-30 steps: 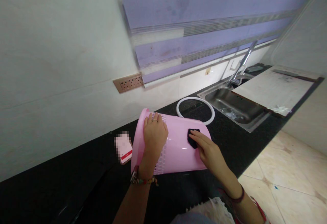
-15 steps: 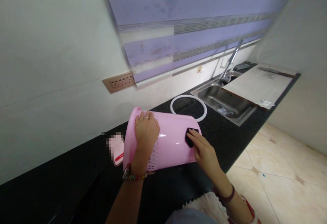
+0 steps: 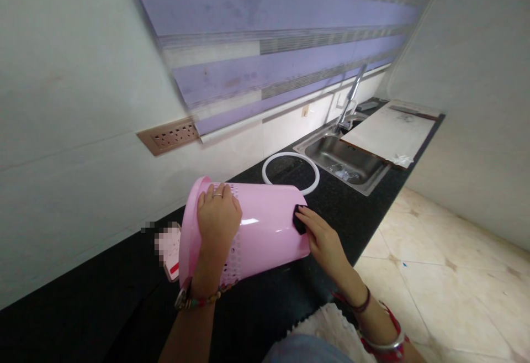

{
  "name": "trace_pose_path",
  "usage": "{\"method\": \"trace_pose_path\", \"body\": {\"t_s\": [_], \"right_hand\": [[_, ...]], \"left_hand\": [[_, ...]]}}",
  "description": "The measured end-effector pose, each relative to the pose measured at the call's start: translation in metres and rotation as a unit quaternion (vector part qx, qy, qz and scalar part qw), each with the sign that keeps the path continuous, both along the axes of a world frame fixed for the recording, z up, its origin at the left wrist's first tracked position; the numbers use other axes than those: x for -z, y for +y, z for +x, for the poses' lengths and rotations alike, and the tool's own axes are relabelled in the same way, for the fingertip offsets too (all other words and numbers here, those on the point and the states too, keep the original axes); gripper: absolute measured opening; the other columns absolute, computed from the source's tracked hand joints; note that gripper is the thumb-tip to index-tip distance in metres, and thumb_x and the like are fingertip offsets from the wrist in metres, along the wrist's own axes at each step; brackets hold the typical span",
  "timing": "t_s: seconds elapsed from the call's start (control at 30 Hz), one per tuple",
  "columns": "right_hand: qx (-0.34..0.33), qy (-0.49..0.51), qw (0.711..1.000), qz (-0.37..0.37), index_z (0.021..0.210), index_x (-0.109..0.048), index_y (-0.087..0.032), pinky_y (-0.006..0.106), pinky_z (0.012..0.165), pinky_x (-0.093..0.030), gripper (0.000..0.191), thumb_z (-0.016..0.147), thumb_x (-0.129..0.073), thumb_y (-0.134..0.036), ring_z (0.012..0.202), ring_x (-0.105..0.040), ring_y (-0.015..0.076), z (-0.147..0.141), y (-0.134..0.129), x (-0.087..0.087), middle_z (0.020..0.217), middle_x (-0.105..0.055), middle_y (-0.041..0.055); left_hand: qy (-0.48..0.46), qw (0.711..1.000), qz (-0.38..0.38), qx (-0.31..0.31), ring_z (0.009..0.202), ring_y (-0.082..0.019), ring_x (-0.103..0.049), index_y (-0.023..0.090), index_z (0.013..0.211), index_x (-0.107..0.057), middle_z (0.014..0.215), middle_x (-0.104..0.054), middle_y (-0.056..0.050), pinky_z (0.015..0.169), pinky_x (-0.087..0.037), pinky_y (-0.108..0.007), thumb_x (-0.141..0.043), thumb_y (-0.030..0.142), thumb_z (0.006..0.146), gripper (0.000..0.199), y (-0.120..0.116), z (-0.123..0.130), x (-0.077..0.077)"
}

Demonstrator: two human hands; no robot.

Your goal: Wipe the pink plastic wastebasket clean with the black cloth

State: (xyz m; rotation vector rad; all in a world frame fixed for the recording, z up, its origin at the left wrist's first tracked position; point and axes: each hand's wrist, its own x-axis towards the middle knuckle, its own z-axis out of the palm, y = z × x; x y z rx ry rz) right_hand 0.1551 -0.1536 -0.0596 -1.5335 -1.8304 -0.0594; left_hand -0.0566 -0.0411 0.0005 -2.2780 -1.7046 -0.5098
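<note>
Pink bin (image 3: 263,225) on its side on black counter (image 3: 343,214), a hand at each end.
Left hand (image 3: 219,214) laid palm-down over 9 o'clock, rim end; right hand (image 3: 327,241), 3 o'clock, holds black cloth (image 3: 298,220) to base end. White ring (image 3: 290,154) at 1 o'clock.

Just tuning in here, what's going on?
A person has a pink basket lying on its side on the dark counter. The left hand rests over its perforated band near the rim, while the right hand holds a small black cloth-like piece against the other end. A white ring lies on the counter between basket and sink, and a phone lies by the rim, partly hidden.
</note>
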Motion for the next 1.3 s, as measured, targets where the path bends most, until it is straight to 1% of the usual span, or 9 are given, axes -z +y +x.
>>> {"method": "trace_pose_path", "body": {"t_s": [0.2, 0.4, 0.6, 0.77, 0.9, 1.07, 1.17, 1.3], "right_hand": [[-0.019, -0.026, 0.999, 0.008, 0.116, -0.060, -0.015, 0.039, 0.095, -0.049, 0.052, 0.074, -0.034, 0.001, 0.115, -0.054, 0.0199, -0.005, -0.017, 0.004, 0.120, -0.061, 0.0106], [0.020, 0.003, 1.000, 0.014, 0.109, -0.062, -0.012, 0.037, 0.095, -0.049, 0.045, 0.076, -0.035, 0.000, 0.112, -0.057, 0.0189, 0.001, -0.011, 0.002, 0.116, -0.063, 0.0130], [0.020, -0.012, 1.000, 0.021, 0.108, -0.062, -0.014, 0.038, 0.093, -0.051, 0.047, 0.074, -0.033, 0.002, 0.110, -0.057, 0.0191, -0.002, -0.020, 0.005, 0.114, -0.064, 0.0115], [0.041, 0.000, 0.999, 0.010, 0.105, -0.062, -0.015, 0.039, 0.092, -0.051, 0.045, 0.073, -0.033, 0.001, 0.107, -0.058, 0.0196, -0.001, -0.011, 0.000, 0.111, -0.064, 0.0116], [0.040, -0.037, 0.998, 0.016, 0.101, -0.062, -0.015, 0.039, 0.086, -0.054, 0.043, 0.074, -0.033, 0.002, 0.100, -0.061, 0.0205, 0.001, -0.011, -0.001, 0.107, -0.065, 0.0115], [0.046, -0.054, 0.997, 0.012, 0.102, -0.060, -0.013, 0.040, 0.086, -0.054, 0.043, 0.072, -0.032, 0.002, 0.101, -0.060, 0.0219, 0.002, -0.010, -0.001, 0.108, -0.065, 0.0132], [0.051, -0.059, 0.997, 0.003, 0.103, -0.060, -0.015, 0.040, 0.086, -0.054, 0.044, 0.073, -0.032, 0.002, 0.102, -0.060, 0.0215, 0.003, -0.009, -0.001, 0.109, -0.065, 0.0120], [0.041, -0.070, 0.997, -0.002, 0.104, -0.060, -0.014, 0.039, 0.086, -0.054, 0.046, 0.072, -0.032, 0.003, 0.102, -0.060, 0.0212, 0.004, -0.012, 0.000, 0.109, -0.065, 0.0121]], "left_hand": [[0.000, 1.000, 0.013, 0.006, 0.111, -0.032, -0.053, 0.006, 0.108, -0.062, 0.113, -0.063, -0.016, 0.093, -0.038, -0.046, -0.031, 0.018, 0.084, 0.041, -0.001, -0.002, 0.001], [0.002, 0.999, 0.028, 0.020, 0.110, -0.035, -0.053, 0.003, 0.109, -0.061, 0.113, -0.063, -0.020, 0.092, -0.038, -0.048, -0.035, 0.034, 0.087, 0.046, 0.000, -0.003, 0.003], [0.005, 0.999, 0.039, 0.024, 0.108, -0.035, -0.055, 0.003, 0.107, -0.062, 0.109, -0.064, -0.020, 0.091, -0.039, -0.048, -0.036, 0.033, 0.085, 0.045, 0.000, -0.005, 0.004], [0.004, 0.999, 0.035, 0.027, 0.109, -0.035, -0.054, 0.003, 0.107, -0.062, 0.111, -0.064, -0.019, 0.092, -0.039, -0.049, -0.036, 0.033, 0.085, 0.045, 0.001, -0.005, 0.003], [0.008, 0.999, 0.029, 0.024, 0.108, -0.035, -0.055, 0.004, 0.105, -0.062, 0.109, -0.065, -0.020, 0.091, -0.039, -0.049, -0.037, 0.032, 0.084, 0.044, 0.001, -0.004, 0.001], [0.009, 0.999, 0.023, 0.027, 0.109, -0.035, -0.054, 0.004, 0.106, -0.062, 0.109, -0.064, -0.021, 0.091, -0.039, -0.049, -0.036, 0.032, 0.085, 0.044, 0.001, -0.004, 0.000], [0.007, 1.000, 0.019, 0.023, 0.111, -0.035, -0.053, 0.003, 0.108, -0.061, 0.111, -0.063, -0.021, 0.092, -0.038, -0.050, -0.036, 0.031, 0.085, 0.044, 0.000, -0.004, 0.000], [0.005, 1.000, 0.020, 0.021, 0.111, -0.034, -0.053, 0.004, 0.109, -0.060, 0.111, -0.063, -0.021, 0.093, -0.038, -0.051, -0.036, 0.031, 0.084, 0.044, -0.001, -0.003, 0.001]]}}
